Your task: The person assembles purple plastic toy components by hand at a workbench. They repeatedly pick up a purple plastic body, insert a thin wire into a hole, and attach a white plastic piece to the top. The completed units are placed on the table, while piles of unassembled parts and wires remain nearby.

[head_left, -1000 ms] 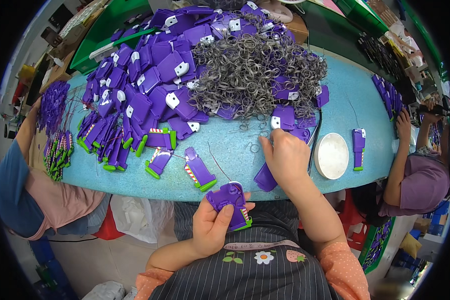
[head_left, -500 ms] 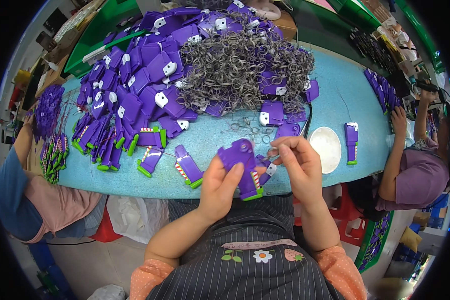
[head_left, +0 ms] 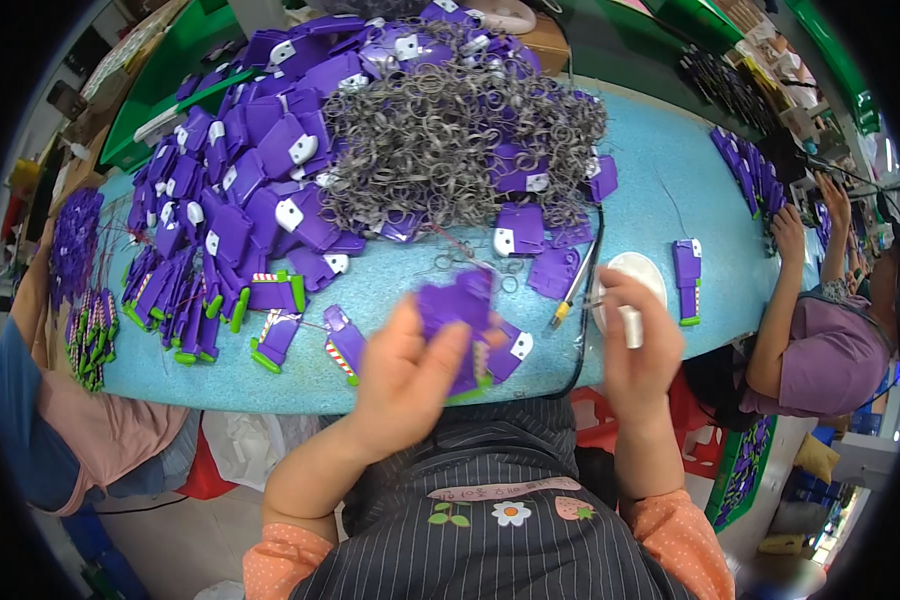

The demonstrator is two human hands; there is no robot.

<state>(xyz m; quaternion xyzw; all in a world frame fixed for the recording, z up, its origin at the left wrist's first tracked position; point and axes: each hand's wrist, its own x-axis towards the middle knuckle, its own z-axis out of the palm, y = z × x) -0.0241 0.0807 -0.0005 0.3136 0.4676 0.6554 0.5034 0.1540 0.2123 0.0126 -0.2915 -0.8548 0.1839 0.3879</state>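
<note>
Held in a worker's left hand (head_left: 400, 372), a purple plastic piece (head_left: 455, 305) with a green foot, blurred, is above the near side of the blue counter (head_left: 715, 345), to the left of the white dish (head_left: 644, 265). The right hand (head_left: 646, 350), fingers curled, overlaps the near part of that dish in this view; a small white shape (head_left: 631, 328) shows at the fingers, but whether they grip anything cannot be told.

Just left of the dish lie a yellow-tipped tool (head_left: 562, 310) and a black cable (head_left: 596, 240). A flat purple part (head_left: 555, 272) rests a little farther left, and a white-cornered purple part (head_left: 511, 350) sits left of the dish and closer to the worker, partly behind the held piece.

Beyond the dish and to its left, a tangled heap of grey rings (head_left: 440, 140) covers part of a broad pile of purple parts (head_left: 260, 125). Well left of the dish, more purple pieces with green feet (head_left: 175, 300) lie clustered.

To the right of the dish lies a lone white-topped purple piece (head_left: 687, 265); farther right, a co-worker in a purple shirt (head_left: 838, 360) has a hand (head_left: 788, 232) beside a row of similar parts (head_left: 745, 170).
</note>
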